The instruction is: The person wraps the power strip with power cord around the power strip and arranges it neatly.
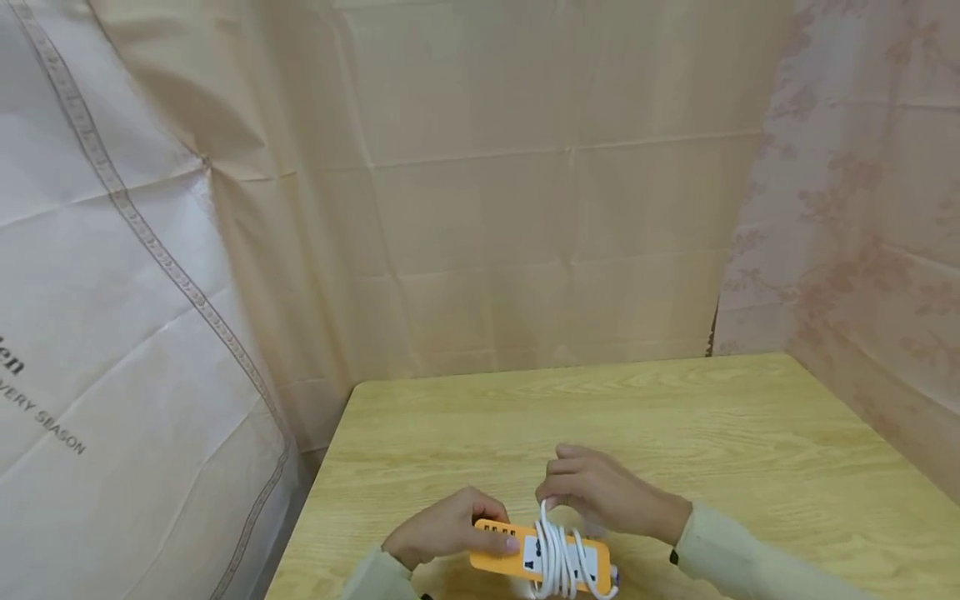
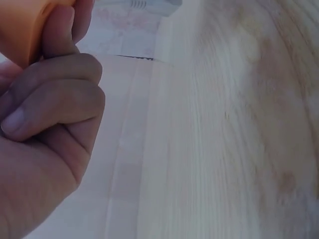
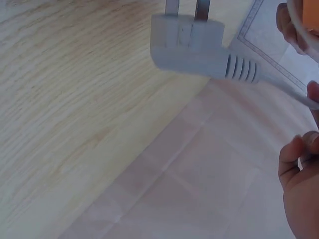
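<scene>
An orange power strip [image 1: 498,568] with white socket panels is held up over the near part of the table. Its left end is gripped by my left hand [image 1: 442,531], thumb on top; the left wrist view shows an orange corner [image 2: 20,30] in the curled fingers. Several turns of white cord [image 1: 557,560] wrap the strip's middle and right. Just above them, my right hand [image 1: 603,493] pinches the cord. In the right wrist view the white plug [image 3: 187,47], with metal prongs, hangs from a short length of cord beside the right hand [image 3: 304,184].
The light wood-grain table [image 1: 600,408] lies beneath both hands. A beige curtain [image 1: 525,208] rises behind it. A pale sheet with printed lettering [image 1: 135,292] hangs on the left, and a flower-patterned sheet [image 1: 877,225] on the right.
</scene>
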`<state>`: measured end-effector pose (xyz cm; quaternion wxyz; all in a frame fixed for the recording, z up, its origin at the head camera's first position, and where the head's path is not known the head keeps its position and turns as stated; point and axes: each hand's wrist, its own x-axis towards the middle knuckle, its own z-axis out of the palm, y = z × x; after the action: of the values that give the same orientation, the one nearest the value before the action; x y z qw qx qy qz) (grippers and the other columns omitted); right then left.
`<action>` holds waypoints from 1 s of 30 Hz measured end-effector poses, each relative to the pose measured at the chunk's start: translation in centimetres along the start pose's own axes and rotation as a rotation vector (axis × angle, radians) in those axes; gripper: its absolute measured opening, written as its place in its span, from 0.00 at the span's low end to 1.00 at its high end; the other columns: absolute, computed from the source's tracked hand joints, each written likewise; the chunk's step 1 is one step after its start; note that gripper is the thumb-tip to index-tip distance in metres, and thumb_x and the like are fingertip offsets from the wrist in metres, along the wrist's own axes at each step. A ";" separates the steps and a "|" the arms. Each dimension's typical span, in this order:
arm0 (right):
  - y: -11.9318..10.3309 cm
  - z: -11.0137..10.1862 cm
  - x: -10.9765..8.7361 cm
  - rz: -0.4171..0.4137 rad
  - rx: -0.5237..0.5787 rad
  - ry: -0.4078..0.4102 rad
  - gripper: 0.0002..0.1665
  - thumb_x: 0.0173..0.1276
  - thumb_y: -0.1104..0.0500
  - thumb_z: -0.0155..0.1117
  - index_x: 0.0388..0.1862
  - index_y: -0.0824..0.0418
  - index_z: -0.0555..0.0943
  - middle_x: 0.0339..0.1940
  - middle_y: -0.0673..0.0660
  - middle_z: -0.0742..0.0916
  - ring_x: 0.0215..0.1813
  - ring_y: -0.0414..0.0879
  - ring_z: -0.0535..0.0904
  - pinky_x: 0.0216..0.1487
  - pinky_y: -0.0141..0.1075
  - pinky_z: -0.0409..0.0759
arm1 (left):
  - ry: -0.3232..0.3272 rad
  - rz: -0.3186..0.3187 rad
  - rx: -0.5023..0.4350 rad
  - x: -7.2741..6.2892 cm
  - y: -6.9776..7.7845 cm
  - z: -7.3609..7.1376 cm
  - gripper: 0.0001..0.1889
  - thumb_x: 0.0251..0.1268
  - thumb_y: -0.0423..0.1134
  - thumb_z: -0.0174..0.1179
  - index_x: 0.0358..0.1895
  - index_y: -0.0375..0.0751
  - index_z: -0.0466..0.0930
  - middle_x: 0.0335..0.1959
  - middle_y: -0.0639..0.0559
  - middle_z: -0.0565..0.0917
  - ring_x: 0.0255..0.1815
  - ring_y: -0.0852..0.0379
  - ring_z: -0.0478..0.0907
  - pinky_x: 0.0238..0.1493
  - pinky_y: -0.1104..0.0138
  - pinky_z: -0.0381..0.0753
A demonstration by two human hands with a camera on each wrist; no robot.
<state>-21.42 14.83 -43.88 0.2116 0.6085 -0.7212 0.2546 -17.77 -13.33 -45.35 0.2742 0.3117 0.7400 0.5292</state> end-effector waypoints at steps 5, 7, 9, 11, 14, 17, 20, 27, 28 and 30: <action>-0.2 0.2 -0.3 -0.016 0.058 -0.025 0.07 0.77 0.56 0.61 0.46 0.45 0.85 0.36 0.36 0.81 0.34 0.32 0.60 0.36 0.20 0.60 | -0.056 0.004 0.000 0.2 0.1 0.3 0.21 0.70 0.50 0.64 0.34 0.30 0.83 0.24 0.62 0.80 0.22 0.68 0.69 0.28 0.74 0.69; -0.2 0.2 -0.2 -0.030 0.059 -0.025 0.07 0.77 0.56 0.61 0.46 0.45 0.84 0.37 0.36 0.81 0.34 0.32 0.60 0.36 0.20 0.60 | -0.071 0.004 -0.007 0.3 0.2 0.4 0.21 0.70 0.50 0.64 0.35 0.29 0.83 0.25 0.62 0.80 0.23 0.68 0.69 0.28 0.74 0.70; -0.3 0.3 -0.1 -0.044 0.056 -0.022 0.07 0.77 0.56 0.61 0.47 0.46 0.84 0.37 0.37 0.81 0.35 0.32 0.61 0.37 0.19 0.61 | -0.080 0.006 -0.013 0.4 0.3 0.5 0.22 0.70 0.50 0.63 0.36 0.29 0.83 0.25 0.63 0.80 0.24 0.68 0.70 0.29 0.74 0.70; -0.3 0.3 0.1 -0.059 0.050 -0.009 0.07 0.77 0.57 0.61 0.47 0.46 0.84 0.37 0.37 0.81 0.35 0.32 0.61 0.37 0.19 0.60 | -0.084 0.008 -0.015 0.5 0.3 0.5 0.22 0.70 0.51 0.63 0.36 0.29 0.83 0.25 0.63 0.80 0.24 0.68 0.70 0.30 0.74 0.70; -0.4 0.2 0.3 -0.069 0.042 0.010 0.07 0.78 0.56 0.60 0.46 0.46 0.84 0.37 0.37 0.82 0.35 0.32 0.61 0.38 0.19 0.60 | -0.083 0.008 -0.030 0.6 0.4 0.6 0.23 0.71 0.50 0.63 0.35 0.28 0.82 0.24 0.62 0.79 0.22 0.68 0.68 0.29 0.73 0.70; -0.5 0.1 0.4 -0.065 0.042 0.023 0.07 0.78 0.56 0.60 0.46 0.46 0.84 0.37 0.37 0.82 0.35 0.32 0.61 0.38 0.19 0.60 | -0.077 0.011 -0.035 0.6 0.5 0.7 0.23 0.71 0.50 0.63 0.34 0.28 0.81 0.23 0.62 0.77 0.22 0.68 0.67 0.29 0.73 0.69; -0.3 0.4 0.2 -0.049 0.061 0.025 0.07 0.78 0.57 0.60 0.46 0.45 0.84 0.36 0.37 0.81 0.35 0.32 0.61 0.38 0.20 0.61 | -0.073 0.020 -0.040 0.7 0.5 0.8 0.23 0.72 0.51 0.63 0.35 0.28 0.82 0.23 0.62 0.78 0.22 0.68 0.67 0.29 0.73 0.69; 0.9 1.7 -0.5 0.131 0.291 0.004 0.14 0.76 0.66 0.61 0.50 0.48 0.85 0.35 0.40 0.84 0.33 0.30 0.63 0.37 0.26 0.66 | 0.013 0.051 -0.180 0.7 0.2 1.0 0.26 0.74 0.49 0.61 0.41 0.20 0.80 0.30 0.59 0.85 0.27 0.65 0.75 0.32 0.71 0.77; 1.0 1.9 -0.5 0.173 0.348 0.004 0.15 0.76 0.67 0.60 0.50 0.48 0.85 0.35 0.40 0.85 0.33 0.30 0.65 0.38 0.28 0.67 | 0.032 0.054 -0.203 0.7 0.1 1.0 0.26 0.74 0.48 0.61 0.42 0.19 0.80 0.31 0.58 0.85 0.29 0.65 0.76 0.33 0.70 0.78; 1.2 2.1 -0.6 0.230 0.464 0.008 0.17 0.76 0.70 0.58 0.50 0.51 0.86 0.35 0.44 0.87 0.32 0.33 0.68 0.37 0.31 0.70 | 0.061 0.065 -0.247 0.7 0.0 1.1 0.25 0.75 0.47 0.60 0.43 0.18 0.79 0.32 0.58 0.86 0.30 0.64 0.77 0.34 0.70 0.79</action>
<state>-22.52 14.11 -46.02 0.0389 0.5535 -0.7073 0.4380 -17.41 -12.15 -45.72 0.2705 0.2829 0.6669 0.6341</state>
